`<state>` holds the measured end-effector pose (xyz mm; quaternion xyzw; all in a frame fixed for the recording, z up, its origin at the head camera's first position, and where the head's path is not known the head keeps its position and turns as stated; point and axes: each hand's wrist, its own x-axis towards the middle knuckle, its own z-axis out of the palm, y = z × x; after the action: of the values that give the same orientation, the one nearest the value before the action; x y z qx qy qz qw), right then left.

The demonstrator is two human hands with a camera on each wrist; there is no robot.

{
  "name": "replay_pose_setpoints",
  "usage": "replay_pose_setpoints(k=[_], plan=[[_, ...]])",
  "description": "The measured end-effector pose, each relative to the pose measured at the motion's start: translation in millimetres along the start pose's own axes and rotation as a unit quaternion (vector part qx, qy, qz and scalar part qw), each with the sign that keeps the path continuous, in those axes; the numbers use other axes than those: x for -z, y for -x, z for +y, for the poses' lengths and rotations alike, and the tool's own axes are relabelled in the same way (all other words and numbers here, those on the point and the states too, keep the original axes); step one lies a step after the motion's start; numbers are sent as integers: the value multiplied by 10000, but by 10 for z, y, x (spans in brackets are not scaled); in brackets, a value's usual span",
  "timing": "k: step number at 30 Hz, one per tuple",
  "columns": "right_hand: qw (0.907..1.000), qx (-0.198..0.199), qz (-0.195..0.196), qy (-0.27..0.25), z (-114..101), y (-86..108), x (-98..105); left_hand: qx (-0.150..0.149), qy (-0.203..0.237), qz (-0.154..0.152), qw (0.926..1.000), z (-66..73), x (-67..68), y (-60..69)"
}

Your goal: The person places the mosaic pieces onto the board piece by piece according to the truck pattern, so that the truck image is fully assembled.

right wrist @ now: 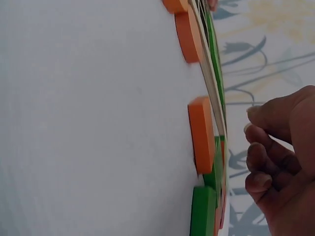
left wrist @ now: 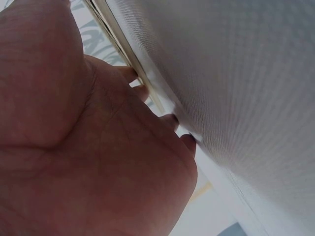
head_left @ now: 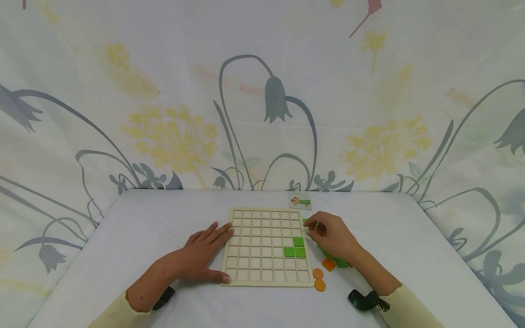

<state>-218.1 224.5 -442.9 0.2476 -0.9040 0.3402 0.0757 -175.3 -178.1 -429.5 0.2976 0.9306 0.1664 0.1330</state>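
Observation:
A light wooden grid board (head_left: 257, 264) lies on the table, with green square tiles (head_left: 300, 252) in a few cells near its right side. My left hand (head_left: 201, 257) rests spread along the board's left edge, fingertips on the rim and thumb at the near corner. In the left wrist view, the palm (left wrist: 98, 137) fills much of the picture. At the right edge, my right hand (head_left: 334, 234) hovers over loose tiles, fingers loosely bent. Its thumb and index fingertips are close together in the right wrist view, with no piece visible between them (right wrist: 283, 147).
Right of the board lie two orange round pieces (head_left: 320, 285), an orange square tile (head_left: 328, 264) and green tiles (head_left: 342, 263), partly hidden under the right hand. A small picture card (head_left: 301, 200) lies behind the board. A patterned curtain (head_left: 262, 136) hangs at the back.

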Motion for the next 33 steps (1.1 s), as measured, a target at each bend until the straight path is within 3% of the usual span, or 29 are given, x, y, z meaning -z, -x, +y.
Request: replay_pose_setpoints(k=[4, 12, 19, 33], plan=[[9991, 14, 9, 412, 94, -13, 42, 8, 8, -5, 10000, 10, 5, 2], [9926, 655, -356, 957, 207, -2, 39, 22, -22, -19, 10000, -3, -2, -1], [9911, 939, 5, 943, 215, -24, 0, 20, -34, -17, 10000, -16, -12, -6], [9961, 585, -245, 608, 93, 7, -15, -5, -19, -29, 10000, -24, -22, -8]])
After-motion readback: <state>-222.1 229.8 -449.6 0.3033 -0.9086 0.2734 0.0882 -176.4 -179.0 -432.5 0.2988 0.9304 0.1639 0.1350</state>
